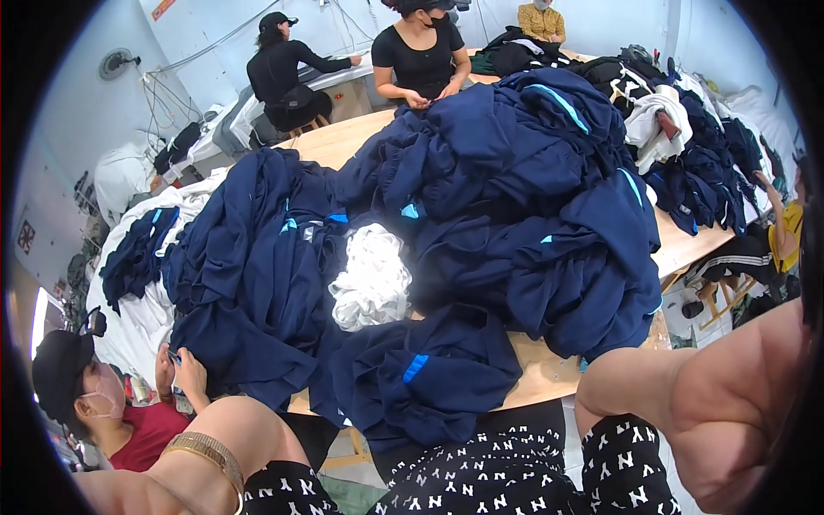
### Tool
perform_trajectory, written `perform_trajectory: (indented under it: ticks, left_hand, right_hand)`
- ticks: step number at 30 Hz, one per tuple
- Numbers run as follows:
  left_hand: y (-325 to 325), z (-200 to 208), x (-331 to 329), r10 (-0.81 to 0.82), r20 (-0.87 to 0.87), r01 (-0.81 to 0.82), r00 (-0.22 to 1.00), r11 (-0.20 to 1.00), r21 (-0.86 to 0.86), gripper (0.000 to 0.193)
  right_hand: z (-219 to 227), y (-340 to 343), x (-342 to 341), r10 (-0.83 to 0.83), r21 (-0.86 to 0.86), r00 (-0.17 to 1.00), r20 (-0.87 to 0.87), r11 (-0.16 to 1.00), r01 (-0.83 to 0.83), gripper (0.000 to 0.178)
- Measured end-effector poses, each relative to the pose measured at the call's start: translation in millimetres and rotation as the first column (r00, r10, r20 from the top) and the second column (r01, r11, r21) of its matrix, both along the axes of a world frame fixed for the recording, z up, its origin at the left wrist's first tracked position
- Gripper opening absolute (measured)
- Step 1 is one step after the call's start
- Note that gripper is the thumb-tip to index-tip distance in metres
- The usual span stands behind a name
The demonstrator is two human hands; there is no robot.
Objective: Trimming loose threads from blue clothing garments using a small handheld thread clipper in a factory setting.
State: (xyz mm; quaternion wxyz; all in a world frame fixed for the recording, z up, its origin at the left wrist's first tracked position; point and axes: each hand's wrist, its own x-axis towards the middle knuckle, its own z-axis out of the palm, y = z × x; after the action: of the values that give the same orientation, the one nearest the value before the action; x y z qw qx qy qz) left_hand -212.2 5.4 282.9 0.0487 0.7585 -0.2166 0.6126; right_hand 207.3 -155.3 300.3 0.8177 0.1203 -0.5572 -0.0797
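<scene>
Closest to the view, the person's two arms are bent upward. The left hand (pixel 129 495), behind a gold watch (pixel 206 446), and the right hand (pixel 738 416) seem to reach to the edges of the view, but the fingers are cut off, so it cannot be told if the hands are wide, narrow or holding something. Between the arms is black clothing with white letter pattern (pixel 481 476).

Just in front, a navy garment (pixel 463 369) with a bright blue patch lies loosely and hangs over the near edge of the worktop (pixel 545 365). Behind it sits a crumpled white bundle (pixel 373 279), between a left navy heap (pixel 245 240) and a larger right navy heap (pixel 515 172). At the left, a co-worker in a dark red top (pixel 154 436) has the hands raised beside the left heap.

Across the worktop, a co-worker in a black short-sleeved top (pixel 418 62) stands behind the larger heap. Farther, another in black (pixel 283 73) sits at a long bench, near a wall fan (pixel 116 64).
</scene>
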Motion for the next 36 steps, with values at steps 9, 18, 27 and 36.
perform_trajectory:
  ticks: [9, 18, 27, 36]
  left_hand:
    - [-19, 3, 81, 0.063, 0.013, -0.064, 0.998, 0.997, 0.052, 0.049]
    - [-9, -32, 76, 0.158, -0.086, -0.174, 0.984, 0.952, -0.250, 0.048]
    - [-30, -61, 85, 0.286, -0.149, -0.321, 0.947, 0.881, -0.348, 0.047]
    - [-5, -127, 152, 0.326, -0.583, -0.667, 0.744, 0.300, -0.682, 0.014]
  right_hand:
    - [-42, -28, 12, -0.136, -0.067, 0.991, -0.013, 0.989, 0.135, 0.027]
    - [-58, 3, 19, -0.231, -0.487, 0.973, 0.013, 0.849, 0.208, 0.030]
    - [-237, 58, -29, -0.061, -0.978, 0.984, 0.169, -0.134, 0.159, 0.015]
    - [-297, 31, -42, 0.153, -0.740, 0.811, 0.565, -0.340, 0.580, 0.019]
